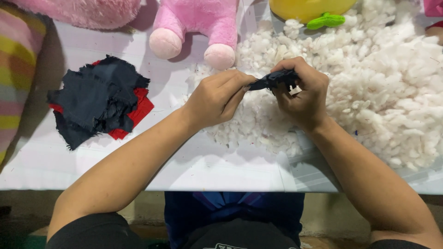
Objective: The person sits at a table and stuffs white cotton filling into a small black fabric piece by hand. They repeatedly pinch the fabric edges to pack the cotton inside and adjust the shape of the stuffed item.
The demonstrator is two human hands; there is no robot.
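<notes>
A small dark cloth piece (pixel 275 79) sits at center, pinched between the fingers of the left hand (pixel 217 99) and right hand (pixel 302 94), above white stuffing (pixel 387 87) on the surface (pixel 207 168). Cloth scraps (pixel 99 101) lie at nine o'clock, a pink plush toy (pixel 196 25) at twelve.

Two bare forearms reach in from the near edge, hands meeting at the middle.

The left hand (pixel 217 99) lies knuckles up, fingers curled, thumb and forefinger pinched together at its right end. The right hand (pixel 302 94) faces it, fingers bent over and closed tight, wrist cocked slightly. The fingertips of both hands nearly touch; the elbows spread wide apart.
</notes>
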